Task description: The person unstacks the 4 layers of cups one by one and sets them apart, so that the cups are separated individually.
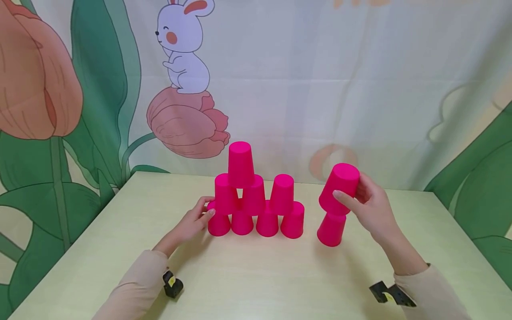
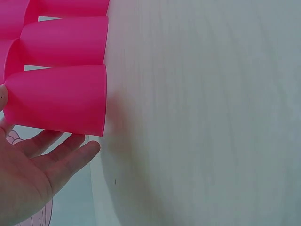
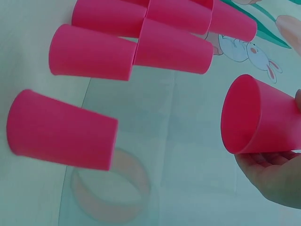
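In the head view, my right hand (image 1: 374, 206) holds a bright pink cup (image 1: 340, 189), mouth down and slightly tilted, above a lone upside-down cup (image 1: 331, 230). The right wrist view shows the open mouth of the held cup (image 3: 282, 117) apart from the lone cup (image 3: 61, 129). My left hand (image 1: 194, 224) is at the leftmost bottom cup (image 1: 218, 224) of a stack, its thumb near the top. In the left wrist view, fairly straight fingers (image 2: 66, 162) lie alongside that cup (image 2: 59, 99).
Upside-down pink cups form the stack: several below, three in the second row, including a right-hand cup (image 1: 282, 195), and one top cup (image 1: 241, 164). They stand on a pale table (image 1: 256, 275). Behind hangs a cloth (image 1: 280, 89) printed with a rabbit and tulips.
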Demonstrator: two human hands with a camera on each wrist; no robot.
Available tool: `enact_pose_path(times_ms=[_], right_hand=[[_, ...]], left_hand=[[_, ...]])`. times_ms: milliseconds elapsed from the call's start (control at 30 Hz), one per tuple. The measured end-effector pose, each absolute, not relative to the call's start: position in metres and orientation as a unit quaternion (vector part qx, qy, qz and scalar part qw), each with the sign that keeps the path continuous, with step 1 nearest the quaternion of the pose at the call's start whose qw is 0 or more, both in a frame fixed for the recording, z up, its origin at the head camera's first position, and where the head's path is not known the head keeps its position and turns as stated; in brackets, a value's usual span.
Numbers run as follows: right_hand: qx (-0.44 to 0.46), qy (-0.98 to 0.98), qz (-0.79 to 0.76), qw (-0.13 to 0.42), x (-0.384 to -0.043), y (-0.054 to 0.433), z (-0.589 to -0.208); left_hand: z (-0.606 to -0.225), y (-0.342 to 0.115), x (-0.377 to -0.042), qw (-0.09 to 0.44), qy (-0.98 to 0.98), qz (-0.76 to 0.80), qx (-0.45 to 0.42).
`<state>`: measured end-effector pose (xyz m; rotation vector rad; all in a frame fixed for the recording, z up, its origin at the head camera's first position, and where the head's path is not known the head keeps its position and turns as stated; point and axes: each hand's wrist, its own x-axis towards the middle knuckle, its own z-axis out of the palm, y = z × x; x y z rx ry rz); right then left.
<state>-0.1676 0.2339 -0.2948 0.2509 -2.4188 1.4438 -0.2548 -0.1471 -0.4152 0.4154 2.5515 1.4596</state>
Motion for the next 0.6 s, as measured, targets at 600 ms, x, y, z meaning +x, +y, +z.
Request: enact_pose_path(times_ms=[600], right_hand=[[0.031, -0.873, 0.463, 0.150, -0.161, 0.283, -0.312]], left_hand=[[-0.413, -0.148, -0.254, 0.084, 0.854, 0.490, 0.150]])
